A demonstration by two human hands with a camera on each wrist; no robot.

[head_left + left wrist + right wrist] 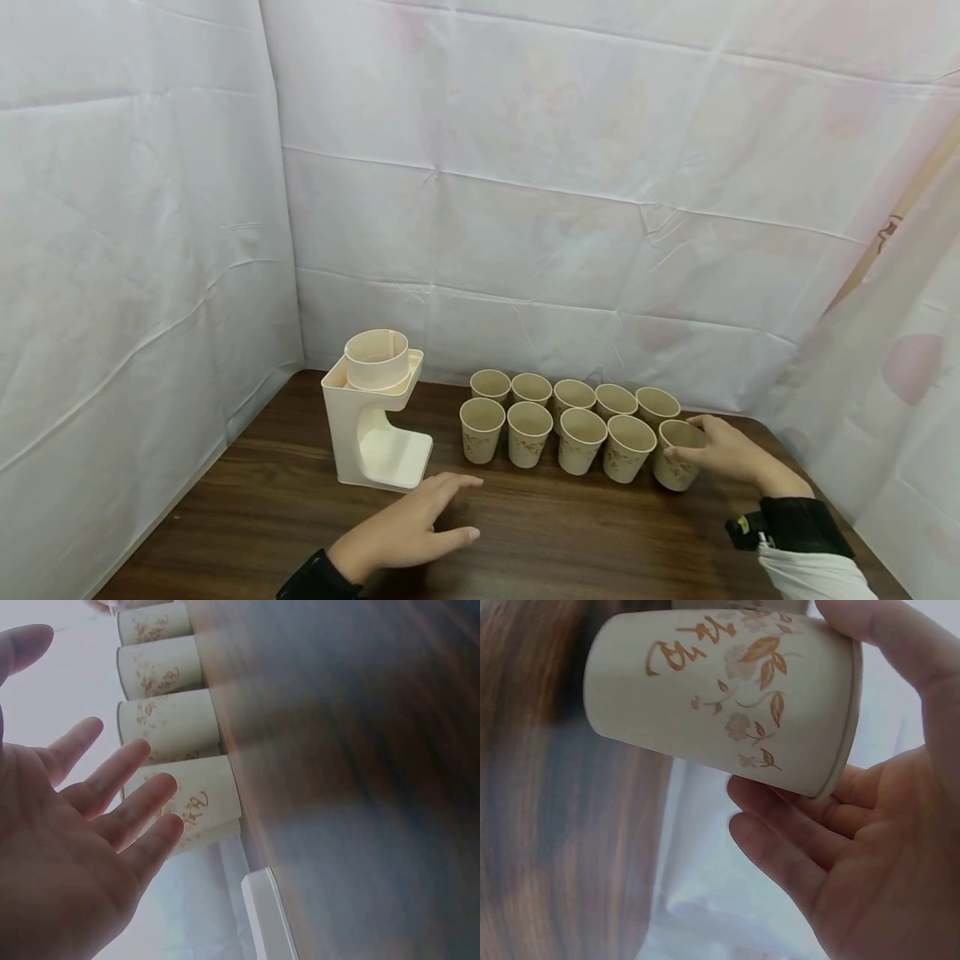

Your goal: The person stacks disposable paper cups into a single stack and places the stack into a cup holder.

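Progress: looking early, judging by how things are sitting. Dark brown wood-grain table (570, 542) is carrying the lot. Ten beige tapered paper-look cups (579, 454) are standing on it in two rows of five, so that layout is looking done. Off-white plastic C-shaped stand (347, 437) is sitting left of the rows; its square base (397, 458) is showing bare, its round top tube (377, 375) is showing no cup, tube bottom hidden. Left hand (405, 529) is hovering near the base, fingers (112, 772) spreading wide, holding nothing. Right hand (727, 450) is gripping the front row's rightmost cup (675, 475), fingers (795, 825) and thumb closing round its rim end. Grip's looking done; shifting the cup out of line is looking not done. Can't tell if its bottom is touching the table.

Cup look: matte beige wall is narrowing from rolled rim to bottom, no dents showing. Brown leaf-and-flower print (769, 705) is running across the wall, darker brush-style characters (676, 656) sitting nearer the bottom. Staying upright in head view, maybe tilting slightly.
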